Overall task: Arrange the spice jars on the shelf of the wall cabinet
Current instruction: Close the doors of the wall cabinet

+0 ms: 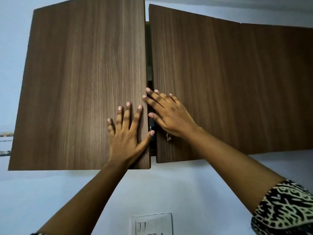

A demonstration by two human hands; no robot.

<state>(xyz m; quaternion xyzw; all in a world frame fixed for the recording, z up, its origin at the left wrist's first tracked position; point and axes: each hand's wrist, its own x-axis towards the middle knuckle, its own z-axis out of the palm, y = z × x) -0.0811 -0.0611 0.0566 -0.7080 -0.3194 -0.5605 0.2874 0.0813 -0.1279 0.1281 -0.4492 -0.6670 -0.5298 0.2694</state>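
Cabinet doors (84,73) upright, left hand (126,134), right hand (169,114) flat

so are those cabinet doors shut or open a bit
Open a bit: a dark gap shows between the left door and right door; the left hand and right hand lie flat on them.
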